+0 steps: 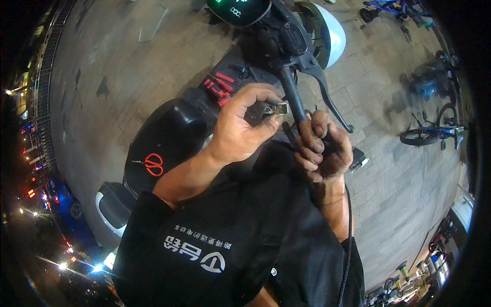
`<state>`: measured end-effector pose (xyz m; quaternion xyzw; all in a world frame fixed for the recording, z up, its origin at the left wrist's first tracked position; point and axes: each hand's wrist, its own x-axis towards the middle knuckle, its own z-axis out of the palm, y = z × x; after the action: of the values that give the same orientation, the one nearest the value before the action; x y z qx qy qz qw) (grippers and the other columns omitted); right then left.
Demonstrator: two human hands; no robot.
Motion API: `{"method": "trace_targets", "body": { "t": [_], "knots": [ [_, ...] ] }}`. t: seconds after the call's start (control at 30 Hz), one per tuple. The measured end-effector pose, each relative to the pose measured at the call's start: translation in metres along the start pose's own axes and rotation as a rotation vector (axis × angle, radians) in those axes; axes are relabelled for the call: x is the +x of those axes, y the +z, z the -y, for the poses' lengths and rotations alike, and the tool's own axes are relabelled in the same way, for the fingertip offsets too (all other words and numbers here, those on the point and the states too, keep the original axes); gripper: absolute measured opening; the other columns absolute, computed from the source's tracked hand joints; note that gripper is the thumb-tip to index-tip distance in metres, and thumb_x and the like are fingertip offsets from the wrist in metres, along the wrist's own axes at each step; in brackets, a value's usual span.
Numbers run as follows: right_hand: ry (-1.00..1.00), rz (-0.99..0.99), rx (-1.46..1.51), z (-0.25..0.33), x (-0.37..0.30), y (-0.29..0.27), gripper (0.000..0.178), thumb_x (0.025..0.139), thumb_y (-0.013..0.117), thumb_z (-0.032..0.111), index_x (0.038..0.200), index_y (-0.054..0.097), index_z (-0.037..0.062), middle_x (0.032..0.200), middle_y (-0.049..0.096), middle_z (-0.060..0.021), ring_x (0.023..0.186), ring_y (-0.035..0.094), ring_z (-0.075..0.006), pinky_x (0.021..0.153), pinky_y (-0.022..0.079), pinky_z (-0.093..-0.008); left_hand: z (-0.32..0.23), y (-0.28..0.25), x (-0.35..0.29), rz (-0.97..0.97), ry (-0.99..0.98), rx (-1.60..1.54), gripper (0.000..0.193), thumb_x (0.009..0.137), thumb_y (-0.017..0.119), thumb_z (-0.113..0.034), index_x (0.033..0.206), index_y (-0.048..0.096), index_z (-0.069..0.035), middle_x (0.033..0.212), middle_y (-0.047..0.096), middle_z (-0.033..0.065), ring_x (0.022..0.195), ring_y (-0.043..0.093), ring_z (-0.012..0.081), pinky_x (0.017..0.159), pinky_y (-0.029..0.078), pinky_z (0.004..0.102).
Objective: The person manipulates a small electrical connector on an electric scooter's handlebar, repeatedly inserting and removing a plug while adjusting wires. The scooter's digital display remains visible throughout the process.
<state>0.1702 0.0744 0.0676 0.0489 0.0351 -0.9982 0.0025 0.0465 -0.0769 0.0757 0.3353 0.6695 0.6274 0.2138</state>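
Observation:
Between the thumb and fingers of my left hand (238, 125) is a small black part (279, 108) with a squarish, shiny metal end; its exact kind is unclear. Close on its right, the black handlebar (291, 92) of an electric scooter slants down toward me. My right hand (325, 148), its fingers dark with grime, is curled around the handlebar's lower end. The black brake lever (331, 97) passes just beyond that hand. What lies inside my right palm is hidden.
A lit dashboard (239, 10) and a white shell (332, 38) are at the top. Red-handled tools (220, 87) lie on the scooter's body. Red-handled scissors (154, 165) rest on the black seat (169, 128). Bicycles (432, 134) stand on the paving at right.

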Motion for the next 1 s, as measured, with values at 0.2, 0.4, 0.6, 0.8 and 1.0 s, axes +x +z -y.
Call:
{"method": "trace_targets", "body": {
  "t": [0.2, 0.4, 0.6, 0.8, 1.0],
  "knots": [
    [-0.166, -0.476, -1.011, 0.002, 0.000, 0.019, 0.016, 0.092, 0.050, 0.012, 0.098, 0.059, -0.0005, 0.076, 0.056, -0.0013, 0.064, 0.048, -0.0050, 0.053, 0.038, -0.0197, -0.006, 0.002, -0.001, -0.012, 0.052, 0.116, 0.025, 0.078, 0.069, -0.001, 0.101, 0.059, -0.002, 0.110, 0.059, 0.0117, 0.102, 0.056, 0.0192, 0.091, 0.042, 0.0309],
    [-0.218, -0.498, -1.470, 0.000, 0.007, 0.033, 0.013, 0.085, 0.066, 0.010, 0.089, 0.063, -0.0024, 0.077, 0.063, -0.0020, 0.070, 0.055, -0.0057, 0.061, 0.045, -0.0218, -0.013, 0.012, 0.000, -0.054, 0.187, 0.318, 0.029, 0.071, 0.073, 0.001, 0.097, 0.060, -0.001, 0.102, 0.060, 0.0146, 0.095, 0.060, 0.0302, 0.083, 0.048, 0.0356],
    [-0.225, -0.530, -1.453, -0.001, 0.007, 0.027, 0.013, 0.083, 0.067, 0.011, 0.084, 0.065, -0.0023, 0.070, 0.063, -0.0012, 0.063, 0.055, -0.0057, 0.056, 0.044, -0.0220, -0.014, 0.016, -0.002, -0.067, 0.244, 0.401, 0.033, 0.066, 0.073, 0.003, 0.096, 0.060, -0.001, 0.101, 0.060, 0.0144, 0.094, 0.061, 0.0321, 0.081, 0.049, 0.0375],
    [-0.368, -0.509, -1.621, -0.006, 0.005, 0.018, 0.010, 0.081, 0.067, 0.008, 0.082, 0.064, -0.0017, 0.070, 0.064, -0.0039, 0.063, 0.059, -0.0078, 0.057, 0.047, -0.0233, -0.010, 0.018, -0.003, -0.076, 0.276, 0.484, 0.037, 0.062, 0.074, 0.004, 0.096, 0.060, -0.002, 0.100, 0.061, 0.0139, 0.092, 0.060, 0.0332, 0.080, 0.049, 0.0391],
    [-0.299, -0.479, -1.707, -0.003, 0.000, 0.025, 0.007, 0.083, 0.064, 0.004, 0.086, 0.061, -0.0014, 0.076, 0.062, -0.0020, 0.068, 0.059, -0.0057, 0.061, 0.047, -0.0202, -0.015, 0.019, -0.002, -0.054, 0.276, 0.508, 0.035, 0.062, 0.074, 0.002, 0.094, 0.060, -0.001, 0.100, 0.061, 0.0140, 0.092, 0.060, 0.0337, 0.080, 0.049, 0.0403]
  ]
}}
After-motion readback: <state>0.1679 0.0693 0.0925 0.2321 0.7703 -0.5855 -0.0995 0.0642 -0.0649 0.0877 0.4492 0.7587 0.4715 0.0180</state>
